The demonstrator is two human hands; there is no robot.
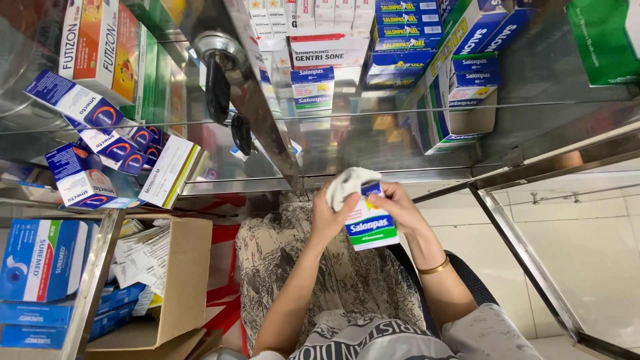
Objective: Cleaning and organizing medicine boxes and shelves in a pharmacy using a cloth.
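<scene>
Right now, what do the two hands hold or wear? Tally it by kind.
cloth, in left hand: 1
box, in right hand: 1
bangle, on right wrist: 1
Total: 3

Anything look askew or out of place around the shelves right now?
Yes. On the left shelf, the blue-and-white boxes lie tumbled at mixed angles, not stacked. The open cardboard box below holds loose papers. The left hand presses a white cloth on the small box the right hand holds.
</scene>
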